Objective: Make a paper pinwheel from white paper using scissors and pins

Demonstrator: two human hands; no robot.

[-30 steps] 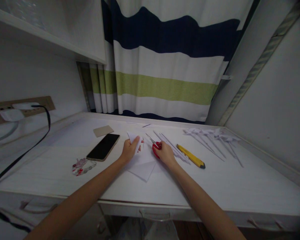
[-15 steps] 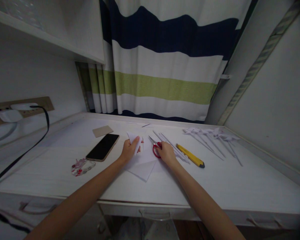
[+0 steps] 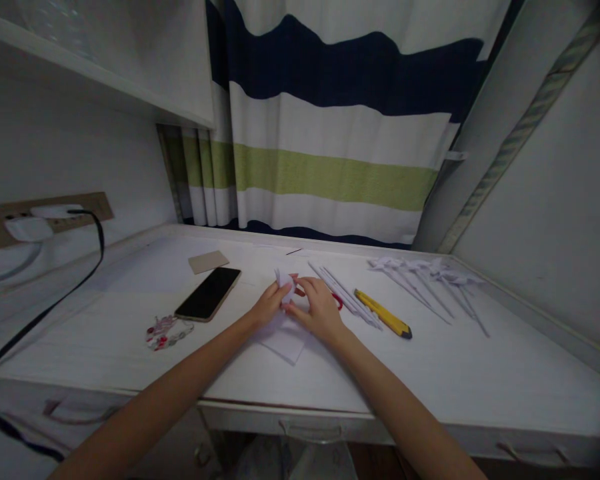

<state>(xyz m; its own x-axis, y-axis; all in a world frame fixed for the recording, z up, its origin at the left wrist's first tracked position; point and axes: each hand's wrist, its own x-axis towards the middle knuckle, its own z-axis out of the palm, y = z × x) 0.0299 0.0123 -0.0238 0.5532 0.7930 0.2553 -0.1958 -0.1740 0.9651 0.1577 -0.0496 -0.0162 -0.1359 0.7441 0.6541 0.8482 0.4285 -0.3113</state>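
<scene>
A small folded piece of white paper (image 3: 285, 279) stands up in my left hand (image 3: 269, 305), pinched between thumb and fingers. My right hand (image 3: 324, 310) has come up to the paper's right side, its thumb and curled fingertips at the edge; the exact contact is partly hidden. Just beyond the right hand lie scissors, of which only a red handle (image 3: 338, 301) shows. Beneath both hands, a flat white paper sheet (image 3: 286, 343) rests on the desk.
Rolled white paper sticks (image 3: 347, 293) and a yellow utility knife (image 3: 383, 313) lie to the right. Farther right are paper flowers on stems (image 3: 430, 273). On the left are a phone (image 3: 209, 293), a beaded strap (image 3: 163, 333) and a beige card (image 3: 209, 261).
My right hand has let go of the red scissors, leaving them on the desk, and moved left to the folded paper. My left hand has shifted slightly right with the paper.
</scene>
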